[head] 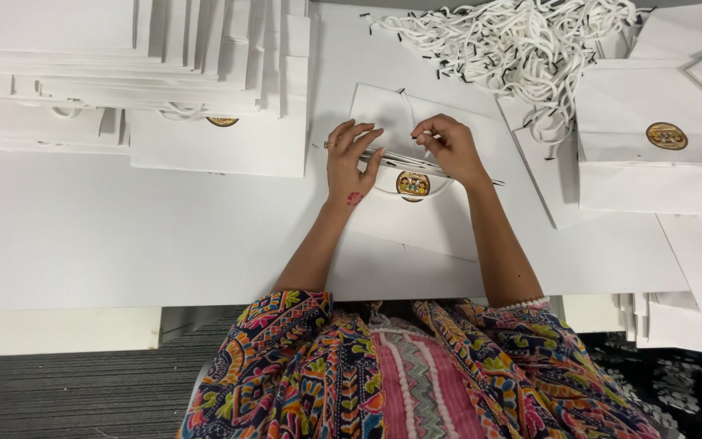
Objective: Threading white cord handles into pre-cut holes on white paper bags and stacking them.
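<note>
Grip of both hands (400,154) seemingly pinches bag (416,215).

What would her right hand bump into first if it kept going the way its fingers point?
The right hand points left, toward the left hand, so it would probably meet those fingers first, above the white paper bag.

A single camera, worn on the person's head, looked steeply down and slightly forward over the white surface (123,228). It sat close enough that both forearms filled the middle of the frame. The near edge took in the patterned clothing (416,374) and dark floor (58,398); the far edge cut off at stacked white bags (123,73) and cord handles (522,41).
</note>
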